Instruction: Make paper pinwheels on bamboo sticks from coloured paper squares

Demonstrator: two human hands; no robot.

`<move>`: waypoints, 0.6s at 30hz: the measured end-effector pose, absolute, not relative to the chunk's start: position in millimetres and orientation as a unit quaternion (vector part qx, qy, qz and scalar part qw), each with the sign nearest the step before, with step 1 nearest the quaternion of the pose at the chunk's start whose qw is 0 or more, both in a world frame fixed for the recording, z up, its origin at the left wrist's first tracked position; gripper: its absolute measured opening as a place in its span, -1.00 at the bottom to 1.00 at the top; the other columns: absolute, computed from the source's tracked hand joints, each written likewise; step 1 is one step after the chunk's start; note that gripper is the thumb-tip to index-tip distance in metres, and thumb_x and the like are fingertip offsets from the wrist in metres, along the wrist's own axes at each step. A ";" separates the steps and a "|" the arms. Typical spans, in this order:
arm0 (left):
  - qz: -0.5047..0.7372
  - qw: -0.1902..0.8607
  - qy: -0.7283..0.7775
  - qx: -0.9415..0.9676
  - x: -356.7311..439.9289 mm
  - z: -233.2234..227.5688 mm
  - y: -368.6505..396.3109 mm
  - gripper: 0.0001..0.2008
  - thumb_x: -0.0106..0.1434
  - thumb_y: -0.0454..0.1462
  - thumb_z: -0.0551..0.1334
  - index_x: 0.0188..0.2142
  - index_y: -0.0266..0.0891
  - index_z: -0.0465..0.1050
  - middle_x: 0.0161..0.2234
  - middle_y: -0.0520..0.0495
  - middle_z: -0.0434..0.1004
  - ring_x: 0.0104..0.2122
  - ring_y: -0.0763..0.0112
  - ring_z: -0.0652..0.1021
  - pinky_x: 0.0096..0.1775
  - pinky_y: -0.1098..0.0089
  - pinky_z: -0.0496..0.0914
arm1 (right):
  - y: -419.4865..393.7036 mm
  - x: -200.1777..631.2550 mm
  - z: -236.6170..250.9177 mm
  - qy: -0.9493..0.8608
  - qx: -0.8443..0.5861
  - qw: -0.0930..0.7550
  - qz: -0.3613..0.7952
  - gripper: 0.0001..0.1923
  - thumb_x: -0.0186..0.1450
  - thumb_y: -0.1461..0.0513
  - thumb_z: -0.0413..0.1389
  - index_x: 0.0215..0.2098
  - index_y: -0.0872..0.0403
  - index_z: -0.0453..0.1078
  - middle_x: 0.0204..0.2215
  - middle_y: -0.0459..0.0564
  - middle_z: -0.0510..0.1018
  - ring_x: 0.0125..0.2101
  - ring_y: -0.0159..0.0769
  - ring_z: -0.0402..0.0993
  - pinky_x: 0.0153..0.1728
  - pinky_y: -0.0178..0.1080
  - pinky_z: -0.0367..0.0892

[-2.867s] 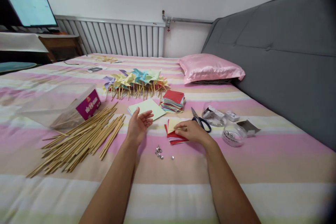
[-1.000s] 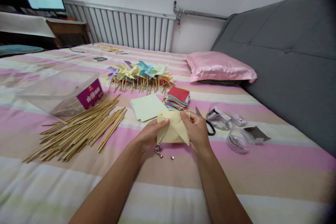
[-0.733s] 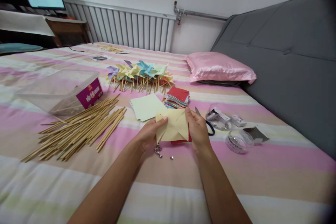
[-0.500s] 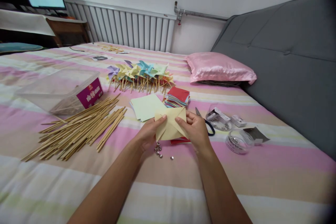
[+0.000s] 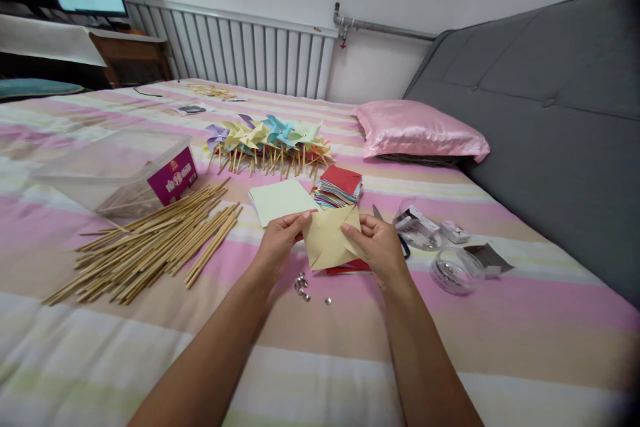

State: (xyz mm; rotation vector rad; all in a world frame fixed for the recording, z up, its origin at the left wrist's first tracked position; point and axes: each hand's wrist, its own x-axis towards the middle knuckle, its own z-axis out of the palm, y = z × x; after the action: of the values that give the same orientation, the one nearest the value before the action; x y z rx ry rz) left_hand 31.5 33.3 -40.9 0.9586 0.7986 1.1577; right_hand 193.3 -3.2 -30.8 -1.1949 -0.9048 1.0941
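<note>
A square of pale yellow paper [image 5: 330,240] with cuts running in from its corners is held up between both hands. My left hand [image 5: 283,240] pinches its upper left corner. On the right edge, my right hand [image 5: 377,240] grips it with the thumb on top and the fingers behind. Red paper [image 5: 349,267] lies on the bed partly under it. Small silvery metal pieces [image 5: 301,285] are scattered just below. Behind the hands sit a stack of pale green paper [image 5: 283,200] and a stack of coloured squares topped in red [image 5: 340,185]. Scissors [image 5: 405,247] are partly hidden by my right hand.
Many thin wooden sticks [image 5: 150,247] are spread at the left, beside a clear plastic box [image 5: 115,167]. Finished paper pinwheels [image 5: 270,137] lie farther back. Round clear containers [image 5: 453,271] and small boxes [image 5: 454,231] stand at right, near a pink pillow [image 5: 420,130].
The yellow paper has shifted slightly right and tilted. My left hand has moved from its left side to the upper left corner; my right hand still grips the right edge.
</note>
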 end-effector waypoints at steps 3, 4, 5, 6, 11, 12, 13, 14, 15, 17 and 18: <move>0.510 0.661 0.353 0.424 32.3 -42.1 33.8 -0.66 0.03 -0.09 0.34 -0.29 -0.30 0.59 -0.35 -0.12 0.60 -0.36 0.42 0.50 -0.24 0.44 0.33 | -2.2 193.6 -31.2 -0.378 -0.508 0.618 0.466 -0.60 -0.08 0.10 0.32 -0.31 0.14 0.48 -0.41 0.05 0.64 -0.47 -0.19 0.56 -0.42 -0.23 0.42; 0.508 0.663 0.353 0.423 32.4 -41.9 33.8 -0.64 0.03 -0.07 0.33 -0.28 -0.30 0.58 -0.35 -0.12 0.60 -0.36 0.42 0.51 -0.25 0.43 0.33 | -1.9 193.9 -31.4 -0.374 -0.504 0.625 0.464 -0.60 -0.07 0.10 0.32 -0.31 0.13 0.48 -0.42 0.04 0.64 -0.47 -0.20 0.56 -0.42 -0.24 0.42; 0.504 0.666 0.354 0.422 32.5 -41.3 33.8 -0.62 0.04 -0.05 0.32 -0.26 -0.30 0.58 -0.35 -0.13 0.60 -0.37 0.41 0.51 -0.25 0.43 0.34 | -1.6 194.1 -31.7 -0.371 -0.500 0.629 0.465 -0.61 -0.06 0.10 0.31 -0.31 0.13 0.48 -0.43 0.03 0.64 -0.47 -0.20 0.56 -0.43 -0.25 0.42; 0.498 0.670 0.354 0.422 32.5 -40.4 33.5 -0.59 0.04 -0.02 0.31 -0.25 -0.30 0.57 -0.35 -0.14 0.60 -0.39 0.41 0.52 -0.27 0.42 0.34 | -1.2 194.4 -32.1 -0.371 -0.497 0.632 0.465 -0.62 -0.04 0.10 0.31 -0.31 0.13 0.48 -0.43 0.03 0.64 -0.48 -0.21 0.56 -0.43 -0.25 0.42; 0.445 0.703 0.338 0.439 32.2 -35.1 28.4 -0.56 0.04 0.03 0.28 -0.37 -0.34 0.55 -0.42 -0.16 0.58 -0.45 0.38 0.52 -0.34 0.41 0.35 | 1.0 193.7 -34.5 -0.370 -0.492 0.641 0.458 -0.65 0.01 0.08 0.27 -0.29 0.11 0.48 -0.45 0.00 0.63 -0.49 -0.21 0.55 -0.45 -0.25 0.42; 0.430 0.708 0.337 0.447 32.3 -34.9 26.9 -0.60 0.03 0.01 0.30 -0.39 -0.34 0.54 -0.44 -0.15 0.58 -0.47 0.40 0.52 -0.36 0.42 0.35 | 1.2 193.1 -34.7 -0.369 -0.493 0.644 0.455 -0.65 0.01 0.07 0.27 -0.29 0.11 0.47 -0.45 0.00 0.63 -0.49 -0.20 0.55 -0.45 -0.24 0.42; 0.417 0.710 0.340 0.455 32.6 -35.0 25.6 -0.63 0.01 -0.03 0.33 -0.41 -0.35 0.54 -0.44 -0.15 0.58 -0.48 0.41 0.51 -0.37 0.43 0.34 | 1.3 192.3 -34.7 -0.367 -0.493 0.647 0.451 -0.64 0.01 0.07 0.26 -0.29 0.11 0.47 -0.45 0.00 0.63 -0.48 -0.20 0.55 -0.44 -0.24 0.42; 0.405 0.710 0.344 0.462 32.9 -35.7 24.5 -0.65 -0.01 -0.07 0.36 -0.40 -0.35 0.54 -0.42 -0.15 0.58 -0.47 0.41 0.51 -0.38 0.44 0.34 | 1.3 191.5 -34.4 -0.366 -0.493 0.649 0.448 -0.64 0.02 0.07 0.26 -0.29 0.12 0.47 -0.45 0.00 0.63 -0.48 -0.19 0.55 -0.44 -0.23 0.43; 0.396 0.709 0.349 0.468 33.2 -36.7 23.6 -0.66 -0.03 -0.10 0.38 -0.38 -0.35 0.54 -0.40 -0.16 0.59 -0.45 0.39 0.52 -0.38 0.44 0.34 | 1.0 190.5 -33.8 -0.367 -0.493 0.650 0.446 -0.64 0.03 0.06 0.25 -0.29 0.12 0.46 -0.44 0.00 0.63 -0.47 -0.19 0.56 -0.43 -0.22 0.43; 0.391 0.706 0.356 0.472 33.8 -39.5 23.2 -0.64 -0.07 -0.15 0.41 -0.32 -0.36 0.55 -0.33 -0.19 0.60 -0.40 0.34 0.53 -0.34 0.41 0.35 | -0.2 188.5 -31.7 -0.369 -0.493 0.651 0.445 -0.64 0.04 0.06 0.25 -0.29 0.12 0.46 -0.43 0.01 0.63 -0.46 -0.18 0.56 -0.42 -0.22 0.44; 0.393 0.707 0.354 0.470 33.9 -40.9 23.6 -0.63 -0.08 -0.16 0.42 -0.30 -0.37 0.55 -0.31 -0.20 0.60 -0.37 0.31 0.54 -0.31 0.39 0.36 | -0.9 187.5 -30.4 -0.371 -0.492 0.649 0.447 -0.64 0.04 0.06 0.24 -0.29 0.12 0.45 -0.43 0.01 0.63 -0.45 -0.18 0.56 -0.41 -0.21 0.44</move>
State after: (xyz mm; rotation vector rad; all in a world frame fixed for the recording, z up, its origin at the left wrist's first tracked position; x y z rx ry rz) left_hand 33.9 23.6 -40.9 1.0436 0.7871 0.8723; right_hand 187.5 -0.9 -30.4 -1.1179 -0.8422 1.0153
